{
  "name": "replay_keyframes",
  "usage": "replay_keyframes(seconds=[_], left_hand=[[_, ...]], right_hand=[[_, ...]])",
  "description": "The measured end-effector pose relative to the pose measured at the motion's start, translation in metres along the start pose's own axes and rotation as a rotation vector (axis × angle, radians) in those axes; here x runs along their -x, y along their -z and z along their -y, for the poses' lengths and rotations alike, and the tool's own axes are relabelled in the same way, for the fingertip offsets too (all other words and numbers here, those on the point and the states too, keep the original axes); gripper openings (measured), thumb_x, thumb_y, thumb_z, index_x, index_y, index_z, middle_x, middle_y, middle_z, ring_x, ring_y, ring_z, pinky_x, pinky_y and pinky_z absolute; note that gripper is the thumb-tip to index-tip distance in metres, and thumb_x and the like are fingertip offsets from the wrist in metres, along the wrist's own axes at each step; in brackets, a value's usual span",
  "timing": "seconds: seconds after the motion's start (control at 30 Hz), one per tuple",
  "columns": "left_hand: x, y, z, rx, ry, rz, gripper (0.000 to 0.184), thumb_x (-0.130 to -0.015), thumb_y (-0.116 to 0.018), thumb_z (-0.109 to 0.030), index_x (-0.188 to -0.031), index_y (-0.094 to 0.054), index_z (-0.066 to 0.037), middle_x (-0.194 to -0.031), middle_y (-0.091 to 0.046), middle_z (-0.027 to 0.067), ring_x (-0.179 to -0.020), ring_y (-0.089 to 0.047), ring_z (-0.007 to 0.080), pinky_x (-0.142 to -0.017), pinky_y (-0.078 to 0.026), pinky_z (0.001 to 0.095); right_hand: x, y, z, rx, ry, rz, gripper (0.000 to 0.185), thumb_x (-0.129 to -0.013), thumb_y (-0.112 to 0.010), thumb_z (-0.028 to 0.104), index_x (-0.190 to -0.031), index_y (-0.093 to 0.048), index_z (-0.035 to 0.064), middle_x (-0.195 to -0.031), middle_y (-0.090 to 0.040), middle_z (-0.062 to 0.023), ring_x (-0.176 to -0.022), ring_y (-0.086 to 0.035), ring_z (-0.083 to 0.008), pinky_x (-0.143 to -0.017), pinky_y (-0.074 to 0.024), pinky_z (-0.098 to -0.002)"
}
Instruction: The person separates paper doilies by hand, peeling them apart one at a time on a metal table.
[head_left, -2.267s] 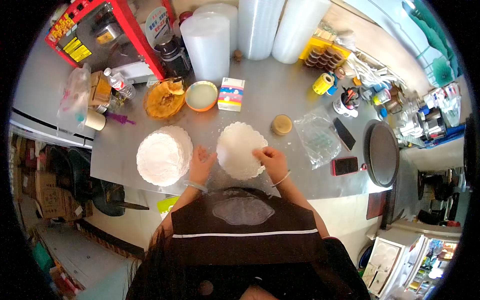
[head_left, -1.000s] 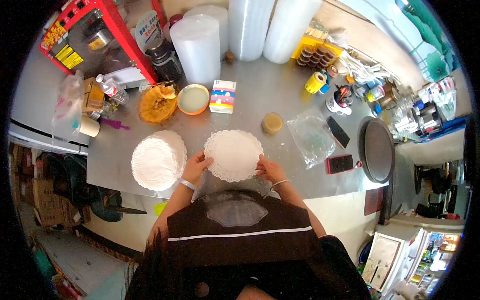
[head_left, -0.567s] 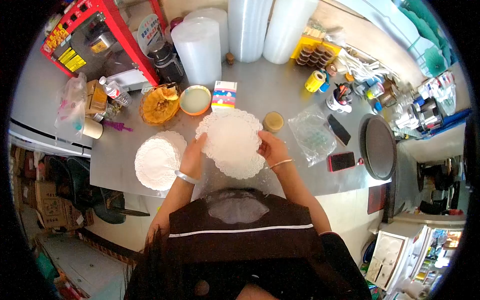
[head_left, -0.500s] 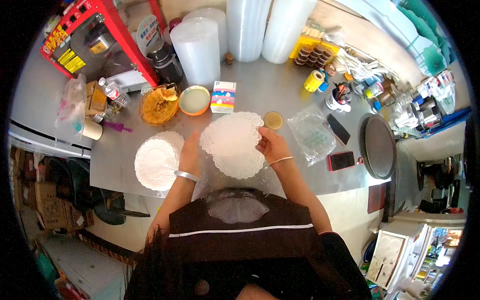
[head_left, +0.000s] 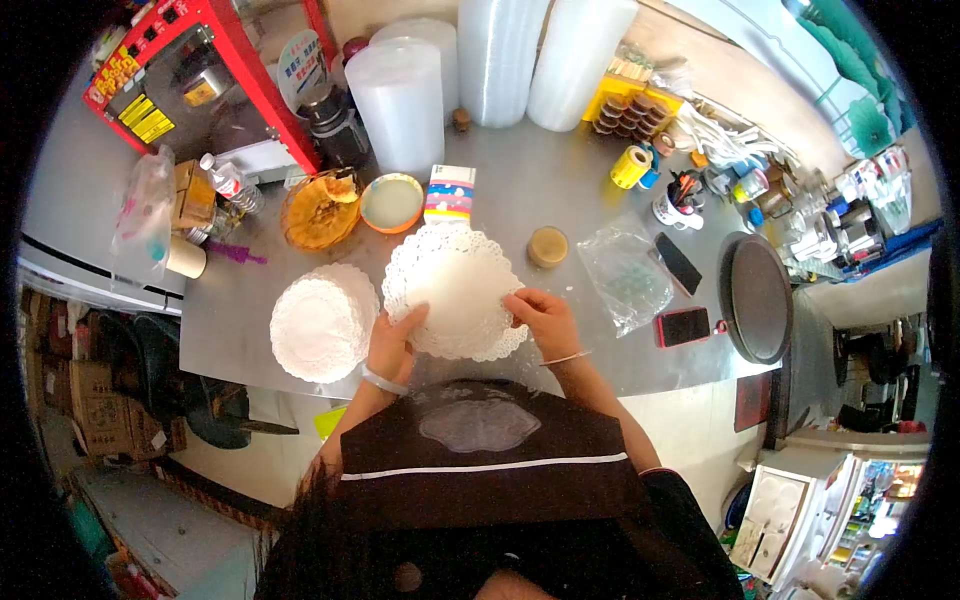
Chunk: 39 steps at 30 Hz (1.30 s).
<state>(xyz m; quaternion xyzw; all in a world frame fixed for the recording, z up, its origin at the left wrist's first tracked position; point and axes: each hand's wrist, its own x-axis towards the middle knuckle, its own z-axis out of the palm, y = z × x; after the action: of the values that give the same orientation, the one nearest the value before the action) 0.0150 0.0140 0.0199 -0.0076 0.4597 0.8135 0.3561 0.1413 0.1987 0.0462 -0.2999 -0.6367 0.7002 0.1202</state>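
While my left hand point(head_left: 392, 345) pinches the overlapping white doilies point(head_left: 455, 290) at their left side, my right hand point(head_left: 545, 318) pinches their right edge above the table point(head_left: 230, 310), beside the stack point(head_left: 320, 325), seemingly mid-adjustment, where any next move calls for light, even pressure.

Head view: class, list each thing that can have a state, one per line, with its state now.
Left hand: closed on papers, thumb on top
Right hand: pinching their edge
Lacy papers: spread, held, overlapping
Lacy stack: piled flat
Bowl: uncovered, pale contents
Clear bag: wrinkled, lying flat
Red-edged phone: lying flat, screen dark
Bottle: capped
Front white roll: upright
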Motion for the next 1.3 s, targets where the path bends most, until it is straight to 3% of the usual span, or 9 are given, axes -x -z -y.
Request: replay_keyframes(seconds=[0.13, 0.23, 0.3, 0.4, 0.67, 0.87, 1.1, 1.2, 1.3], left_hand=[[-0.014, 0.025, 0.030, -0.596, -0.362, -0.390, 0.051, -0.081, -0.068, -0.011, -0.125, -0.045, 0.001, -0.115, -0.057, 0.0124, -0.104, -0.057, 0.0216, -0.086, -0.047, 0.0313], [-0.010, 0.013, 0.017, -0.877, -0.391, -0.198, 0.052, -0.081, -0.069, -0.016, -0.123, -0.046, 0.002, -0.115, -0.056, 0.0144, -0.107, -0.055, 0.0228, -0.086, -0.046, 0.0307], [0.006, -0.023, -0.003, -0.780, -0.227, -0.048, 0.049, -0.082, -0.068, -0.018, -0.121, -0.047, 0.003, -0.113, -0.057, 0.0143, -0.105, -0.056, 0.0228, -0.086, -0.048, 0.0311], [0.006, -0.041, 0.004, -0.512, -0.029, 0.017, 0.046, -0.083, -0.066, -0.019, -0.118, -0.048, 0.004, -0.110, -0.057, 0.0137, -0.102, -0.057, 0.0222, -0.084, -0.050, 0.0309], [0.004, -0.036, 0.014, -0.298, 0.140, -0.049, 0.029, -0.090, -0.054, -0.015, -0.112, -0.051, 0.003, -0.100, -0.058, 0.0107, -0.085, -0.061, 0.0188, -0.071, -0.055, 0.0311], [0.003, -0.035, 0.015, -0.284, 0.152, -0.062, 0.033, -0.087, -0.056, -0.013, -0.115, -0.050, 0.002, -0.090, -0.062, 0.0082, -0.080, -0.062, 0.0174, -0.069, -0.054, 0.0295], [-0.009, -0.010, 0.030, -0.739, -0.080, -0.097, 0.050, -0.080, -0.058, -0.011, -0.127, -0.044, -0.002, -0.078, -0.064, 0.0069, -0.066, -0.061, 0.0148, -0.055, -0.048, 0.0284], [-0.011, -0.001, 0.017, -1.027, -0.234, -0.224, 0.048, -0.081, -0.055, -0.009, -0.128, -0.048, -0.006, -0.071, -0.063, 0.0079, -0.061, -0.058, 0.0127, -0.052, -0.046, 0.0297], [-0.020, 0.047, -0.001, -0.818, -0.301, -0.304, 0.042, -0.081, -0.052, -0.004, -0.122, -0.058, -0.010, -0.069, -0.062, 0.0112, -0.059, -0.054, 0.0111, -0.053, -0.044, 0.0289]], right_hand=[[-0.001, -0.005, 0.000, 0.283, 0.123, -0.033, 0.019, -0.081, -0.070, 0.017, -0.078, -0.065, -0.0006, -0.064, -0.057, 0.0022, -0.059, -0.050, -0.0061, -0.054, -0.0401, -0.0218], [0.000, -0.013, 0.002, 0.449, 0.240, -0.014, 0.021, -0.080, -0.070, 0.021, -0.075, -0.064, 0.0008, -0.064, -0.059, -0.0027, -0.057, -0.052, -0.0104, -0.053, -0.0420, -0.0256], [0.001, -0.019, 0.008, 0.586, 0.294, 0.018, 0.026, -0.080, -0.068, 0.028, -0.076, -0.063, 0.0030, -0.070, -0.063, -0.0114, -0.059, -0.059, -0.0192, -0.055, -0.0461, -0.0320], [0.002, -0.026, 0.011, 0.743, 0.389, 0.018, 0.028, -0.080, -0.068, 0.031, -0.072, -0.062, 0.0050, -0.069, -0.062, -0.0109, -0.060, -0.061, -0.0249, -0.055, -0.0472, -0.0346], [0.010, -0.035, 0.004, 0.681, 0.251, 0.086, 0.024, -0.080, -0.067, 0.029, -0.074, -0.063, 0.0057, -0.073, -0.064, -0.0096, -0.064, -0.063, -0.0234, -0.058, -0.0486, -0.0331], [0.007, -0.030, -0.008, 0.509, 0.268, 0.150, 0.019, -0.082, -0.067, 0.022, -0.080, -0.065, 0.0031, -0.077, -0.065, -0.0107, -0.066, -0.064, -0.0215, -0.061, -0.0494, -0.0318], [0.010, -0.028, -0.014, 0.462, 0.210, 0.094, 0.020, -0.084, -0.065, 0.021, -0.085, -0.064, 0.0017, -0.076, -0.064, -0.0133, -0.065, -0.063, -0.0205, -0.060, -0.0483, -0.0313], [0.003, -0.014, -0.017, 0.490, 0.203, -0.034, 0.019, -0.087, -0.063, 0.018, -0.084, -0.063, -0.0015, -0.066, -0.058, -0.0038, -0.061, -0.050, -0.0080, -0.057, -0.0423, -0.0248], [-0.010, 0.024, -0.026, 0.521, 0.160, -0.166, 0.021, -0.084, -0.063, 0.020, -0.089, -0.063, -0.0004, -0.075, -0.066, -0.0141, -0.064, -0.062, -0.0201, -0.060, -0.0468, -0.0318]])
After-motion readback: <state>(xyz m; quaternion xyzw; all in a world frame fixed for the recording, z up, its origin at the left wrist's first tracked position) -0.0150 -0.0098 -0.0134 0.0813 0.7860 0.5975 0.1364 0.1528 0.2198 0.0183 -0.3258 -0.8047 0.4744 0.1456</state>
